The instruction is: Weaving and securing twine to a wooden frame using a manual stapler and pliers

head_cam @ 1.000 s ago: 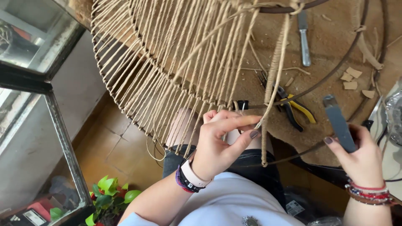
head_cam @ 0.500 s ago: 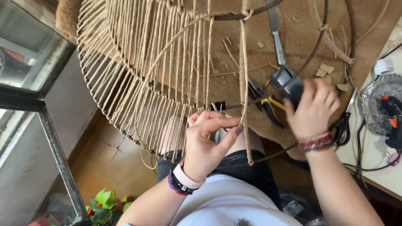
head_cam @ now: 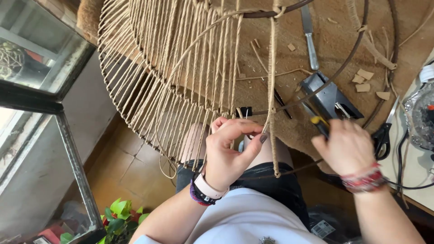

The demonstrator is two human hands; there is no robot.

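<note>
Twine (head_cam: 271,90) crosses wire frame (head_cam: 135,81) (pliers (head_cam: 322,125), scissors (head_cam: 382,138) beside).

left hand (head_cam: 233,149) below wire frame (head_cam: 181,77) | pliers (head_cam: 322,125) under right hand (head_cam: 346,147)

L hand (head_cam: 230,151) is raised in front of the torso, back of hand toward the camera, wrist bent, fingers (head_cam: 246,129) curled in w/ thumb tip meeting the index (a pinch, dark-painted thumbnail showing). L forearm runs up from lower left, 2 bands at the wrist. R hand (head_cam: 348,147) sits further out to the right, knuckles up, fingers folded under in a closed grip. R forearm comes in from lower right, beaded bands at the wrist.
</note>
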